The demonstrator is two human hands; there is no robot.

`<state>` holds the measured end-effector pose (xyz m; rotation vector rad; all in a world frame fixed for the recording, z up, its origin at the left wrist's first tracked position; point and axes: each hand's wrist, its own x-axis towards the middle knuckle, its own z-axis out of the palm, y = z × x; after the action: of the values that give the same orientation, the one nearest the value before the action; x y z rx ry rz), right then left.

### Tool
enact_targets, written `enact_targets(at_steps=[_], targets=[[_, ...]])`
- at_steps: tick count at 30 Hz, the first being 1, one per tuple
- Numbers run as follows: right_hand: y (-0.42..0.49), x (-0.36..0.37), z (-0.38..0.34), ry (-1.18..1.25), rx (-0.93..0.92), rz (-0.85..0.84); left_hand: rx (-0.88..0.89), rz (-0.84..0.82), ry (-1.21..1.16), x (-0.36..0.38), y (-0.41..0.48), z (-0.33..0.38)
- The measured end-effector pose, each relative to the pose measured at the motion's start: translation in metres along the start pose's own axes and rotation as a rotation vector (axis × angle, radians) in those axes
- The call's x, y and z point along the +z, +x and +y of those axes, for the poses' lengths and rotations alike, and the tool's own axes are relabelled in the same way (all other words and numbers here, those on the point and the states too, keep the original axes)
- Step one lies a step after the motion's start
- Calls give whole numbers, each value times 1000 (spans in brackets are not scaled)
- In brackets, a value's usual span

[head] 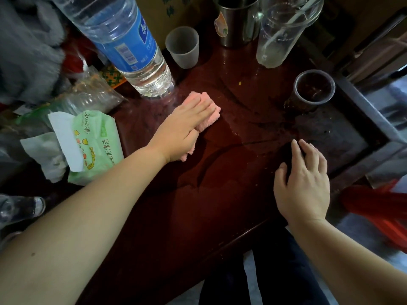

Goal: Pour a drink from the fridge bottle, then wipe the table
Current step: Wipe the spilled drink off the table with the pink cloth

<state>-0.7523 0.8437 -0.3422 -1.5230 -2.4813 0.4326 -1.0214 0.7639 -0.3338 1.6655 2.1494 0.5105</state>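
The pouring is judged to be done: a cup (312, 91) filled with a dark drink is seen standing at about two o'clock on the table (220, 205), close to its far right edge. Which bottle supplied it cannot be told; a large clear water bottle (123, 40) is set at eleven o'clock, and a dark bottle (19, 208) is partly glimpsed at eight o'clock, off the table.

The wiping is under way. A pink cloth (212, 118) is pressed flat near the table's middle, just beside the water bottle's base, by the left hand (187, 126), whose fingers are laid straight across it rather than closed round it. The right hand (304, 183) is rested at four o'clock on the bare wood, fingers spread and loosely bent, nothing held.

Wet streaks (233, 133) are visible between the cloth and the right hand, and specks are scattered toward the cup, so much of the surface is judged to be left to wipe.
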Motion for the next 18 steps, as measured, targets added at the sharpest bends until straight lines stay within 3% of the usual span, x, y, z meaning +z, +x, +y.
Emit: enact_targets(at_steps=[6, 12, 18], targets=[[0, 0, 0, 10, 7, -7, -77, 22, -38, 5, -17, 14], [0, -2, 0, 7, 12, -19, -36, 133, 96, 15, -34, 28], [1, -3, -2, 18, 26, -13, -183, 167, 236, 32, -46, 45]])
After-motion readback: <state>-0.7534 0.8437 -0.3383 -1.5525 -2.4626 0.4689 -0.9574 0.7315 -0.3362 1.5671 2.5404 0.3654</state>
